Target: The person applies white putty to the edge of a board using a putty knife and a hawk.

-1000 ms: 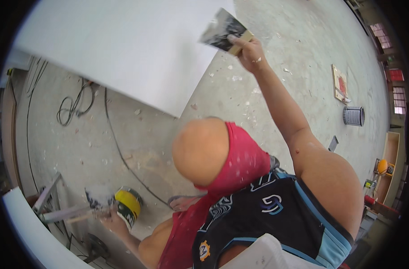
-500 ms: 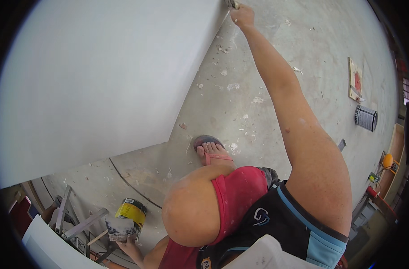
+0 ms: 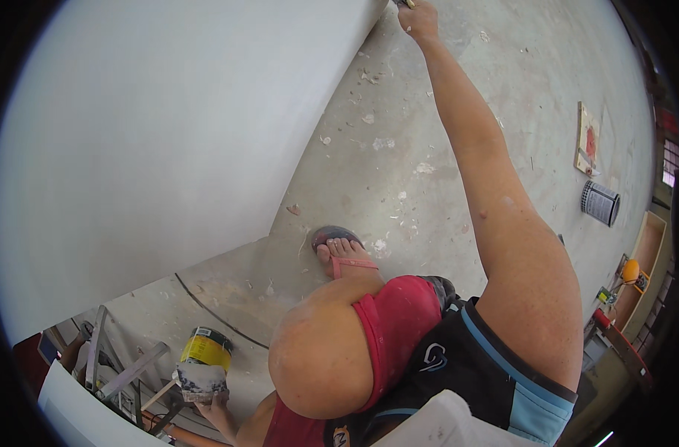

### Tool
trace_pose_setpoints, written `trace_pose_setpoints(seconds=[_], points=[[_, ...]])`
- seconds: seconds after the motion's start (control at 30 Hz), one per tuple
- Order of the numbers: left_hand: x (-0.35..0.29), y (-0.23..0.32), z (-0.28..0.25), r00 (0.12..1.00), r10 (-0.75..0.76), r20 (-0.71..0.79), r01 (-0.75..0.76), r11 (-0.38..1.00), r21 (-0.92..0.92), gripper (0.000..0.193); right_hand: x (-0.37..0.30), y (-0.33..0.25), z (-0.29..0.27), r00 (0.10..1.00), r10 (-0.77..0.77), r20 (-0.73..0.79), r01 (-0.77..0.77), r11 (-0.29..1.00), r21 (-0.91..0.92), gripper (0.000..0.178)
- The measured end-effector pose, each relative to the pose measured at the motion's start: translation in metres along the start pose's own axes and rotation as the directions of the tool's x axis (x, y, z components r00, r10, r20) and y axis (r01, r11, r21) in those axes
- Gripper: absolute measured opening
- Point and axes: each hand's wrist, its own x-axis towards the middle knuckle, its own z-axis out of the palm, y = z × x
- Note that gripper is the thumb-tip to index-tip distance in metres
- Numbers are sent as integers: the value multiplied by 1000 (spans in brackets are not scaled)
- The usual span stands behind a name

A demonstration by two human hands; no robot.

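At the top edge, my right hand (image 3: 421,20) is closed round a small tool (image 3: 404,3), dark with a yellowish part. Most of the tool lies out of the picture, so its kind cannot be made out. It is beside the edge of a large smooth white panel (image 3: 160,134). At the lower left, my left hand (image 3: 215,407) is closed on a dark piece smeared with white filler (image 3: 203,378). Its underside and most of my fingers are hidden. Just beyond it stands a black can with a yellow label (image 3: 207,348).
My sandalled foot (image 3: 341,253) stands on the speckled concrete floor (image 3: 399,156), near a dark cable (image 3: 213,309). Metal bars (image 3: 134,370) lie by the left hand. To the right are a dark can (image 3: 600,203), a wooden board (image 3: 587,139) and a shallow wooden box (image 3: 645,268).
My right hand has shifted a little to the right along the top edge with its tool. The whole view has swung slightly; the left hand keeps hold of the filler-smeared piece.
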Motion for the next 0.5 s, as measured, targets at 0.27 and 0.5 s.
trace_pose_setpoints(seconds=[0.27,0.5], points=[[4,0,11,1000,-3,15,3,1000,8,60,-27,8,0,994,0,113,5,999,-44,26],[19,-4,8,996,-5,93,-2,997,75,54,-79,-30,-3,986,38,160,-47,997,54,23]])
